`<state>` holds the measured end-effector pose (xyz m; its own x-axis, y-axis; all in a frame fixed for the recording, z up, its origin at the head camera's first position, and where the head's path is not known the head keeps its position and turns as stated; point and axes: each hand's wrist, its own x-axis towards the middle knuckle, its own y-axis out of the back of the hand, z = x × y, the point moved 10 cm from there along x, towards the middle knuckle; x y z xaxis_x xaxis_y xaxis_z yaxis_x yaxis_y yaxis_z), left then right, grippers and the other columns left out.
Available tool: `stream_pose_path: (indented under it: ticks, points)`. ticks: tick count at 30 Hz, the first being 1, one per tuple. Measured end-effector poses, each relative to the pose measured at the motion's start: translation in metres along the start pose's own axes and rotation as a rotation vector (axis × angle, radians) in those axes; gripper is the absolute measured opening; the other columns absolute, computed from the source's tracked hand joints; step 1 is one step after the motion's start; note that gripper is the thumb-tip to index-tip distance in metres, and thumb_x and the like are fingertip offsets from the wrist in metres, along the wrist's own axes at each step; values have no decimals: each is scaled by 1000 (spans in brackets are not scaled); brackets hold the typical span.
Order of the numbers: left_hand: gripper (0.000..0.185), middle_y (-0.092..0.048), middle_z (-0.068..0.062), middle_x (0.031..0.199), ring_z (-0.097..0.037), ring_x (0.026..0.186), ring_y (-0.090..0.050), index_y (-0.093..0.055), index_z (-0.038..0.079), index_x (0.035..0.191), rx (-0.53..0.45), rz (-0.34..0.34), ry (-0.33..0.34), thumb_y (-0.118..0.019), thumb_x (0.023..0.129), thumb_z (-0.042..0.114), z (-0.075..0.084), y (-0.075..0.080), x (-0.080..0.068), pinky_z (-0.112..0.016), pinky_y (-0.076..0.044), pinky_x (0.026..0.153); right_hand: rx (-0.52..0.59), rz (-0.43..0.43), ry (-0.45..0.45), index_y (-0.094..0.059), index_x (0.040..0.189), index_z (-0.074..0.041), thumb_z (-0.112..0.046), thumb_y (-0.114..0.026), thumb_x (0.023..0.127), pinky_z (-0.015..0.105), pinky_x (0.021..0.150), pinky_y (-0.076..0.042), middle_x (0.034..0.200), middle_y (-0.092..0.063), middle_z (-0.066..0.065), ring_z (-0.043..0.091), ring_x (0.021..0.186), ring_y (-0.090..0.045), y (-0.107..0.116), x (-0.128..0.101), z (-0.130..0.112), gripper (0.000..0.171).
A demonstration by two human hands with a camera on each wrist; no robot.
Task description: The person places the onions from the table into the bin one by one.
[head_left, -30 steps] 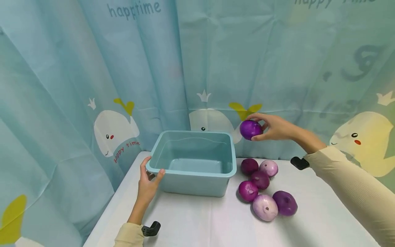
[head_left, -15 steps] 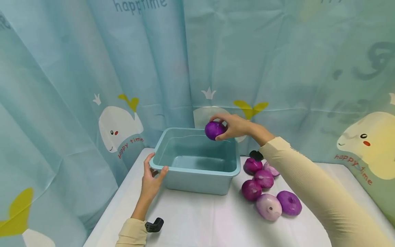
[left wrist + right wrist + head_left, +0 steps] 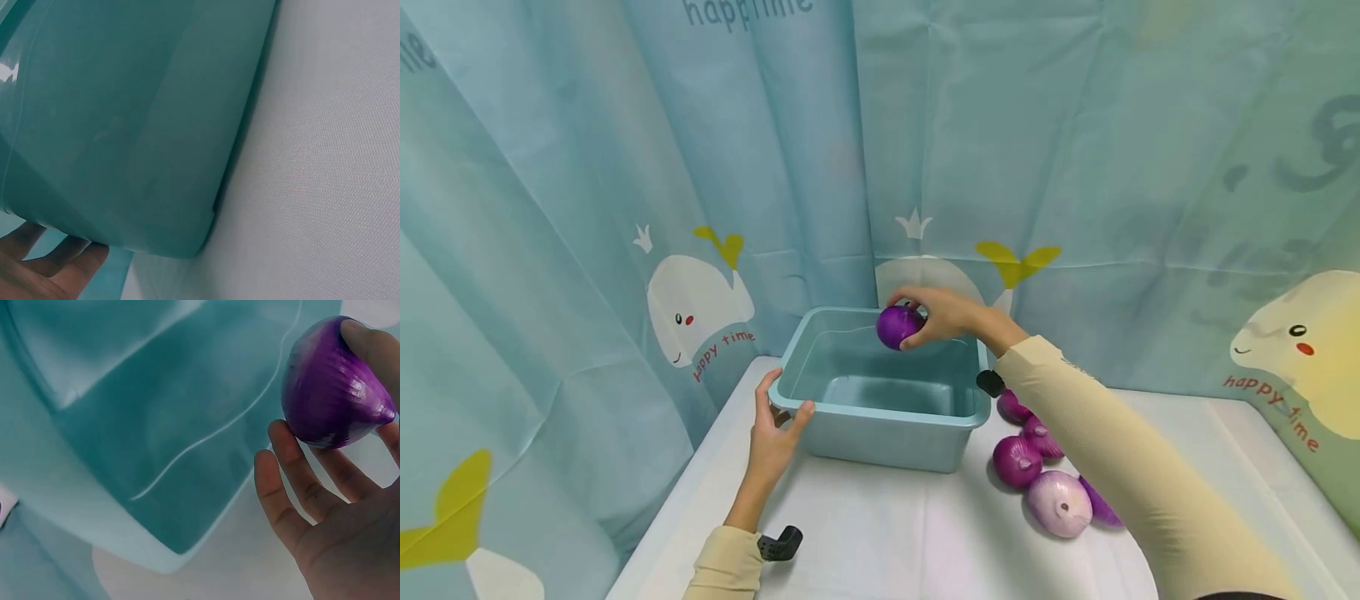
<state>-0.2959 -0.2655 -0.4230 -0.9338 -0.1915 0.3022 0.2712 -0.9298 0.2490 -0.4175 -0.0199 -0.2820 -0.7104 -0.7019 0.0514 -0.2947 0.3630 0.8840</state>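
A shiny purple onion (image 3: pixel 898 327) is pinched between the thumb and fingers of my right hand (image 3: pixel 946 318), up over the far part of a light blue plastic basin (image 3: pixel 880 446). In the right wrist view the onion (image 3: pixel 331 384) shows its pointed tip, and two of the fingers stand off it. My left hand (image 3: pixel 772 442) grips the basin's near left corner, thumb at the front rim and fingers round the side. From the left wrist, the fingers (image 3: pixel 81 269) appear against the basin's wall (image 3: pixel 137 125). No onions show on the visible part of the basin's floor.
Several onions lie on the white table right of the basin, among them a purple one (image 3: pixel 1017 462) and a pale one (image 3: pixel 1059 504). My right sleeve (image 3: pixel 1120 450) partly covers others. A blue curtain (image 3: pixel 1075 167) with whale prints hangs behind the table.
My right hand has carried the onion leftward from above the other onions to over the basin, dipping slightly at the end. My left hand keeps its grip on the corner. The view has shifted slightly.
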Motion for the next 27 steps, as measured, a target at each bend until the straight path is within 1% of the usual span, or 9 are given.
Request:
stream_pose_path:
  ticks: [4, 6, 8, 11, 13, 18, 21, 24, 27]
  points:
    - [78, -40, -26, 154, -46, 131, -51, -20, 20, 161, 8, -4, 32, -67, 98, 18, -3, -2, 0, -56, -46, 97, -8, -23, -26, -53, 140, -21, -27, -86, 83, 47, 93, -52, 131, -61, 16, 34, 120, -56, -8, 3, 4, 66]
    - [78, -41, -27, 154, -46, 130, -51, -20, 19, 160, 6, -8, 37, -66, 98, 17, -3, -3, 0, -54, -47, 96, -1, -46, -38, -51, 143, -20, -27, -86, 84, 48, 94, -53, 133, -60, 17, 35, 123, -55, -13, 3, 5, 68]
    - [78, -42, -26, 153, -45, 130, -52, -21, 20, 160, 11, -9, 36, -67, 98, 18, -2, -4, 0, -52, -47, 95, 1, -74, -50, -47, 149, -20, -28, -85, 85, 50, 98, -51, 141, -56, 18, 37, 129, -52, -17, 3, 7, 75]
    - [78, -44, -24, 152, -44, 129, -53, -21, 26, 160, 11, -8, 21, -68, 98, 22, -2, -4, 1, -51, -48, 94, 4, -108, -66, -38, 158, -21, -30, -84, 86, 56, 104, -45, 154, -47, 17, 38, 138, -47, -20, 1, 9, 86]
    - [77, -45, -22, 152, -43, 128, -54, -23, 29, 159, 14, -3, 11, -69, 98, 24, -2, -4, 1, -51, -49, 93, 8, -117, -63, -34, 161, -21, -31, -84, 86, 58, 105, -44, 159, -41, 16, 39, 139, -47, -20, 0, 8, 90]
    - [75, -45, -21, 151, -42, 127, -54, -25, 32, 158, 13, -4, 15, -70, 98, 27, -2, -5, 0, -48, -51, 90, 43, -105, -33, -34, 161, -20, -30, -84, 87, 53, 100, -50, 161, -38, 15, 41, 135, -51, -16, -9, 7, 90]
    - [74, -45, -20, 151, -42, 127, -54, -24, 33, 158, 17, -7, 29, -69, 98, 29, -4, -5, 0, -45, -51, 89, 52, -91, 0, -35, 160, -20, -30, -84, 87, 51, 98, -51, 160, -39, 14, 41, 137, -48, -13, -18, 7, 88]
    - [74, -45, -20, 150, -41, 127, -54, -23, 32, 158, 19, -5, 30, -68, 99, 28, -3, -3, -1, -46, -51, 90, 71, -76, 23, -37, 159, -21, -31, -84, 87, 50, 97, -52, 160, -40, 15, 42, 134, -50, -9, -30, 9, 87]
    - [75, -44, -20, 151, -41, 127, -53, -22, 31, 158, 12, -10, 19, -68, 99, 25, 0, -4, -1, -49, -50, 92, 90, -56, 16, -39, 159, -23, -32, -84, 86, 50, 95, -52, 158, -43, 13, 41, 126, -56, -2, -47, 14, 86]
